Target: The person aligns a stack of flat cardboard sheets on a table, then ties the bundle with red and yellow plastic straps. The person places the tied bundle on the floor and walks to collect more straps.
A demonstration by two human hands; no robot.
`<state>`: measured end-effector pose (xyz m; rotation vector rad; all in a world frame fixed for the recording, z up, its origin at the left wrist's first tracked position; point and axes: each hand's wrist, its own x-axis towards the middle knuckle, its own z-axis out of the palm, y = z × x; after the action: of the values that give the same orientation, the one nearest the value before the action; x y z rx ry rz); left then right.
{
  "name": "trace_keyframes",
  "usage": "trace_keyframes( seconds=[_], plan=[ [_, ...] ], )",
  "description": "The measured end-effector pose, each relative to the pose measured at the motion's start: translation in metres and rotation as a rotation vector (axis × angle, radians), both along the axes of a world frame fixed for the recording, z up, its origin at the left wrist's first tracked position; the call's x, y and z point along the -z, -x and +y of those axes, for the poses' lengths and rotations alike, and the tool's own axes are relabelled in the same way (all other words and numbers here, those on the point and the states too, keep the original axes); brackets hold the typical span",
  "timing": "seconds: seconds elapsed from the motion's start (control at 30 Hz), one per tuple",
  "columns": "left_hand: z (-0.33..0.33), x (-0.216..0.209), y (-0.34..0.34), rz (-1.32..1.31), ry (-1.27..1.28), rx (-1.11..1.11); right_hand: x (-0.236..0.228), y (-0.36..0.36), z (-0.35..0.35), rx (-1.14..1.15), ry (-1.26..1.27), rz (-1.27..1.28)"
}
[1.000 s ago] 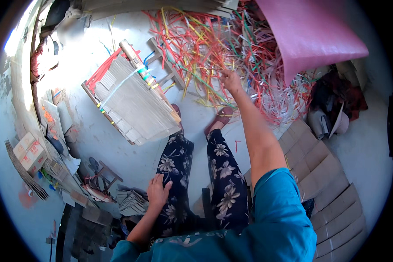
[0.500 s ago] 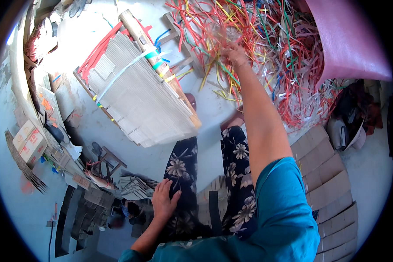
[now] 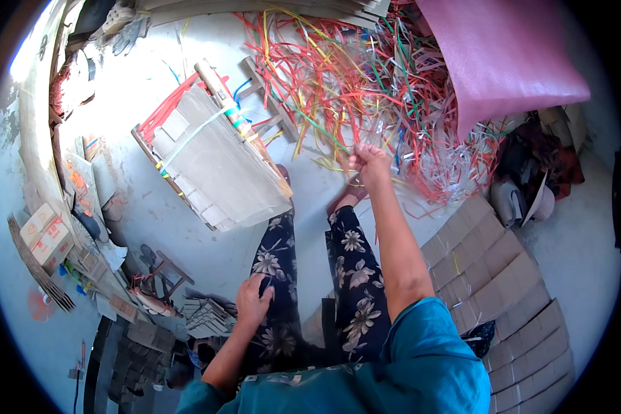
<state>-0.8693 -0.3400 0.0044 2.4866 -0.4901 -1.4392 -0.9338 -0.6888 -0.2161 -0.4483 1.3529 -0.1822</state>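
My right hand [image 3: 371, 165] reaches forward with its fingers closed in a pinch. From it a green plastic strip [image 3: 332, 140] runs back into a large tangle of plastic strips [image 3: 352, 83], mostly red, with yellow, green and clear ones. My left hand [image 3: 253, 303] rests open on the left thigh of my flowered trousers [image 3: 269, 259], holding nothing. Ahead to the left stands a stack of grey cardboard sheets [image 3: 217, 162] between wooden bars, with a pale strap across it. A round wooden bar [image 3: 221, 96] with coloured tape lies along its right side.
A pink sheet [image 3: 504, 62] covers part of the tangle at the far right. Stacked folded cardboard [image 3: 490, 255] lines the right side. Beside it are dark cloths and a pale hat [image 3: 541, 200]. A small wooden stool [image 3: 169, 272] and a carton [image 3: 46, 238] are at left.
My right hand has drawn back toward me from the tangle, with a green strip now trailing from it. The view has shifted; my left hand stays on the thigh.
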Motion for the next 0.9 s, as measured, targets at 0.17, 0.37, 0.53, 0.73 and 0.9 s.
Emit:
trace_keyframes(
  seconds=[0.17, 0.37, 0.53, 0.73, 0.9],
  plan=[
    [-0.085, 0.009, -0.05, -0.164, 0.355, 0.061, -0.027, 0.048, 0.008, -0.289, 0.074, 0.116],
    [-0.164, 0.025, -0.058, -0.043, 0.599, 0.264, -0.081, 0.107, 0.025, -0.361, -0.155, 0.173],
    [-0.199, 0.022, -0.019, 0.078, 0.723, 0.589, -0.179, 0.114, 0.026, -0.366, -0.391, -0.303],
    [-0.193, -0.009, 0.002, 0.265, 0.829, 0.439, -0.223, 0.112, 0.006, -0.063, -0.33, -0.624],
    [-0.19, -0.037, 0.003, 0.404, 0.956, 0.178, -0.238, 0.075, 0.002, -0.169, -0.205, -0.721]
  ],
)
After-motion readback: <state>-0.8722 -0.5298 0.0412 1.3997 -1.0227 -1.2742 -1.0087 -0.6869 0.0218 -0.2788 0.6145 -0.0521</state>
